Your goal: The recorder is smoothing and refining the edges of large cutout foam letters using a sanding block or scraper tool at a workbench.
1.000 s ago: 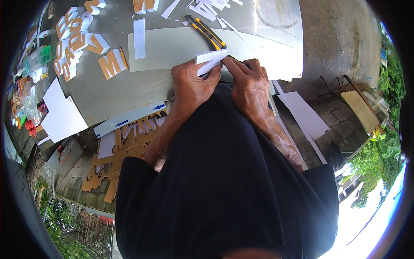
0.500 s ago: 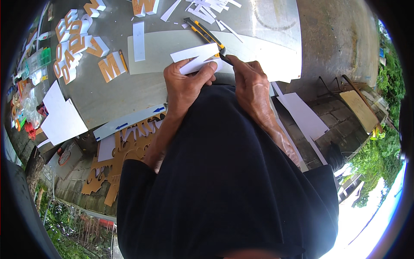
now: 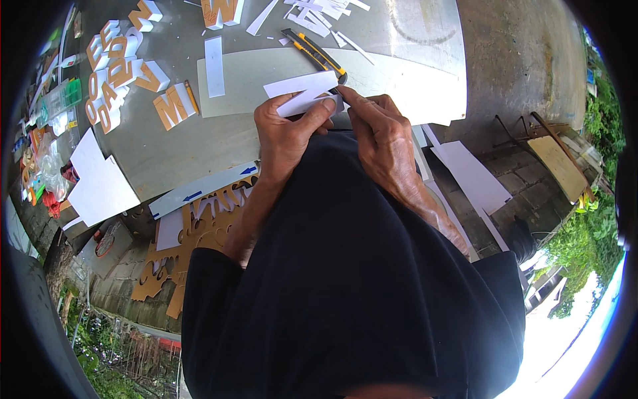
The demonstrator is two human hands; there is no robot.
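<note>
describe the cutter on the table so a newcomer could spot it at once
Start at the big grey table and find the long pale sheet lying on it. Just beyond the right hand, a slim cutter lies slantwise across that sheet's far edge. Its yellow-and-black body sets it apart from the white scraps farther off.

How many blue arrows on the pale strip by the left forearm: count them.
2: one arrow near the middle of the strip, the other at its right end; more may be hidden.
</note>
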